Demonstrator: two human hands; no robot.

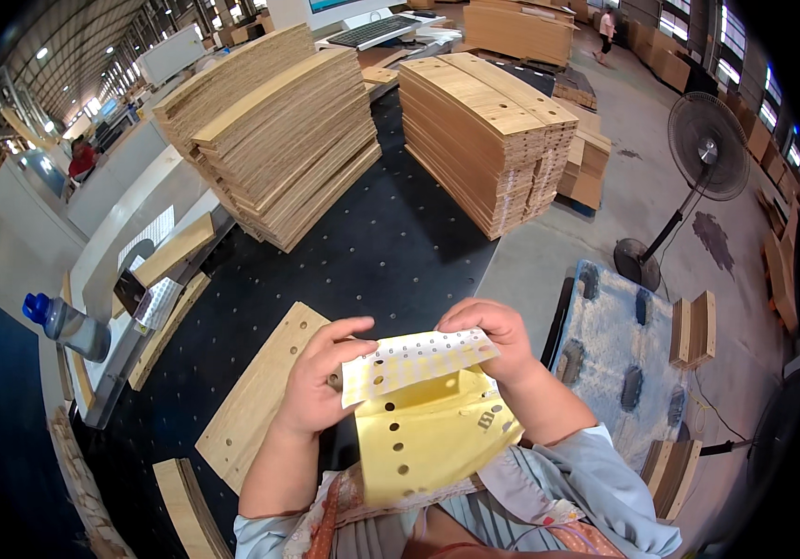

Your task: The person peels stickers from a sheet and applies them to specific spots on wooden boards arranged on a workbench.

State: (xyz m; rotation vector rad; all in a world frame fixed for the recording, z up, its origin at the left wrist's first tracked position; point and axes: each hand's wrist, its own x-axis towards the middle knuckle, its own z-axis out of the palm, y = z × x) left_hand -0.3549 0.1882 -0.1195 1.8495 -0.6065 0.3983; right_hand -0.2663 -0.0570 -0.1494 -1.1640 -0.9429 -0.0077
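In front of my chest I hold a sheet of yellow-and-white paper with its upper part folded over. The white strip (419, 356) along the fold carries rows of small printed marks, like a sticker sheet. Below it hangs the yellow part (437, 447), with a line of dark round spots or holes. My left hand (314, 377) grips the left end of the strip, index finger extended along it. My right hand (493, 331) pinches the upper right corner. Under the left forearm lies a flat wooden board (256, 401) with round holes.
Tall stacks of boards stand on the black table (400, 233): a left stack (288, 140) and a right stack (484, 140). A water bottle (69, 326) is on the left ledge. To the right are a blue pallet (619, 345) and a standing fan (707, 149). People are far off.
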